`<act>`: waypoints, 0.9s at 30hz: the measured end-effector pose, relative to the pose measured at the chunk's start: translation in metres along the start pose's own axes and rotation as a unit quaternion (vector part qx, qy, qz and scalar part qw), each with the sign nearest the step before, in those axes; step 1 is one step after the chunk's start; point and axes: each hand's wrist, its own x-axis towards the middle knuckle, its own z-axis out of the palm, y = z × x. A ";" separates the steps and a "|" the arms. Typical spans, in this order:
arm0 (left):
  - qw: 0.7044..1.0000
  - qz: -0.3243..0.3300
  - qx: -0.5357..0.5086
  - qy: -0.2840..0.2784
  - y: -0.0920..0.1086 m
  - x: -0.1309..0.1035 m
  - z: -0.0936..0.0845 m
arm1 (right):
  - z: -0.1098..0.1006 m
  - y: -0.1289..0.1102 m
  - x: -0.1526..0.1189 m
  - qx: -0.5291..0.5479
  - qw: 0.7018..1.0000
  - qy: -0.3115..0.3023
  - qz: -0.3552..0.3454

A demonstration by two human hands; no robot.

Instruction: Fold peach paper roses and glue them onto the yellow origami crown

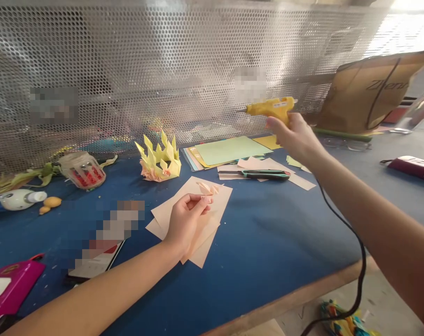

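Observation:
My right hand [296,135] is wrapped round the handle of a yellow glue gun [268,108], raised above the back of the table with its nozzle pointing left. A black cord hangs down past my forearm. Between pinched fingertips, my left hand [189,217] holds a small folded piece of peach paper [208,188]. Beneath that hand lie several peach paper sheets [212,231]. Behind them stands a pale yellow paper crown [161,161] with pink flowers at its base.
A cutter [257,174] lies on paper scraps, before stacked coloured sheets [233,150]. A jar [82,170], a white bottle [16,199], a phone [96,261] and a magenta object [19,284] are left. A paper bag [366,93] stands right, before a perforated metal screen [184,60].

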 end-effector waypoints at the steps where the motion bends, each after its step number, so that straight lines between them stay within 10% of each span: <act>1: 1.000 0.000 0.001 0.000 0.000 0.000 0.000 | 0.008 -0.004 -0.004 -0.005 1.000 0.013 -0.002; 8: 1.000 -0.004 0.014 -0.002 0.004 -0.002 0.002 | 0.047 -0.001 -0.046 -0.001 0.994 0.072 -0.083; 27: 1.000 0.011 0.012 0.006 -0.003 0.001 0.001 | 0.044 -0.007 -0.068 -0.111 0.934 0.055 -0.335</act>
